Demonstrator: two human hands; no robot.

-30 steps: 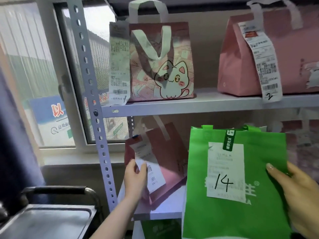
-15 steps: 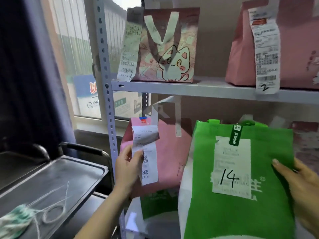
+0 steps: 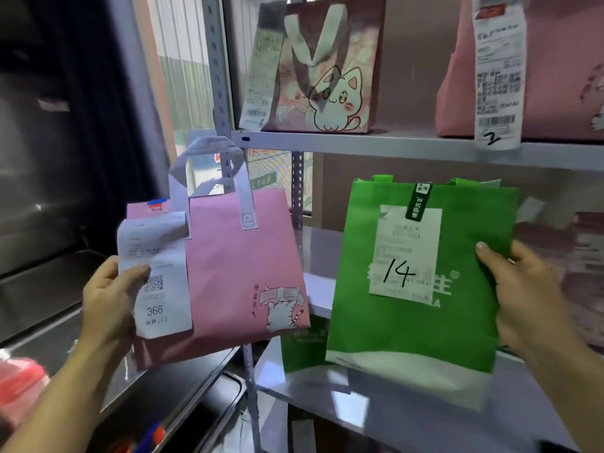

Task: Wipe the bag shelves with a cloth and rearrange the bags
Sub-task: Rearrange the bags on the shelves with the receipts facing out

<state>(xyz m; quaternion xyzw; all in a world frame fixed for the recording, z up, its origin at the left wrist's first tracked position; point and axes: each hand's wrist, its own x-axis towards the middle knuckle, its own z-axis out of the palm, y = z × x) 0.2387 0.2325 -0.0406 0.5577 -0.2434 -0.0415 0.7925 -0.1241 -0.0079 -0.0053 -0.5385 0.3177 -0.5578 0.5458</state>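
Shelves (image 3: 376, 147) come first: the middle shelf (image 3: 322, 253) lies bare where we have lifted two bags clear. Our right hand (image 3: 519, 295) grips the green bag (image 3: 425, 325), our left hand (image 3: 108, 299) clasps the pink bag (image 3: 242, 276) over its receipt (image 3: 153, 276). No cloth shows, so wiping and rearranging seem left.

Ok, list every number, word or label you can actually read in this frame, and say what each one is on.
"14": handwritten on the receipt on the green bag, held by the right hand.
"366": printed on the receipt on the pink bag, held by the left hand.
"2": handwritten at the bottom of the long receipt on the upper-shelf pink bag.
Too small or blurred: all other receipt print, barcodes, the QR code, the green tag.
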